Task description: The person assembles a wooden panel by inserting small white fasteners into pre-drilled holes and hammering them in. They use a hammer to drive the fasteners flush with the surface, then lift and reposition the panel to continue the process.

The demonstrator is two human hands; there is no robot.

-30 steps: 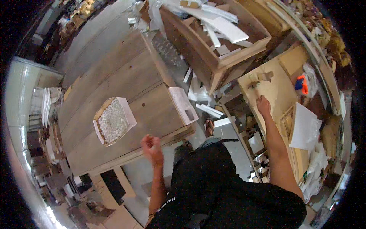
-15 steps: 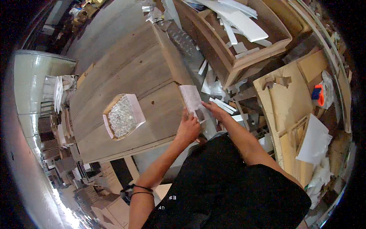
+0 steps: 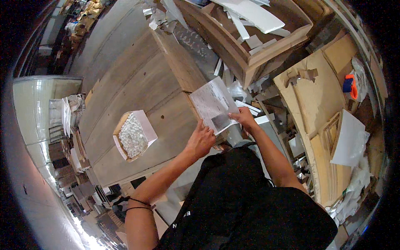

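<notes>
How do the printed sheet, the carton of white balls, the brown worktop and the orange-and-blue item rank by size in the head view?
1. Brown worktop
2. Printed sheet and carton of white balls: too alike to rank
3. Orange-and-blue item

- Black, short-sleeved shirt (image 3: 254, 208)
- Small white lettering (image 3: 187, 213) on its left front
- Thin dark bands (image 3: 139, 207) around the left arm (image 3: 164, 177)
- Left hand (image 3: 202, 141) and right hand (image 3: 246, 120) bare
</notes>
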